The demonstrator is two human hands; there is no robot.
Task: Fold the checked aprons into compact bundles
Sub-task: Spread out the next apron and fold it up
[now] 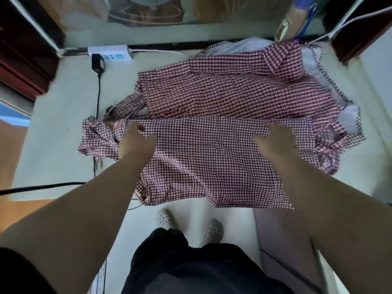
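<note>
**Checked apron held by its far edge in both hands**

The near apron (207,158), in a fine red-and-white check, is held along its far edge by both hands and is spread between them. Its lower part is draped past the near edge of the pale table (53,128), toward the person. The left hand (135,142) is seen from the back, with thumb and fingers curled onto the cloth and gripping it. Its fingertips are lost in the fabric and in motion blur. The same edge is gripped in the same way by the right hand (275,139), whose fingers are likewise smeared, so the exact pinch cannot be made out.

To the left of the left hand a crumpled bunch of checked cloth is lying on the table; which apron it belongs to cannot be told. Just beyond both hands the far apron (222,90), in a darker check, is laid out, and its near edge is met or overlapped by the near one. Beyond the right hand a pale cloth is partly covered by it.

Well beyond the left hand a white power strip (110,52) is seen with a black adapter (98,63) plugged in. Its cable (98,92) is run toward that hand and hidden under the cloth. Nearer the person than the hands, two white shoes (165,219) are partly hidden by dark trousers (180,262). Both forearms are cut off by the frame.
</note>
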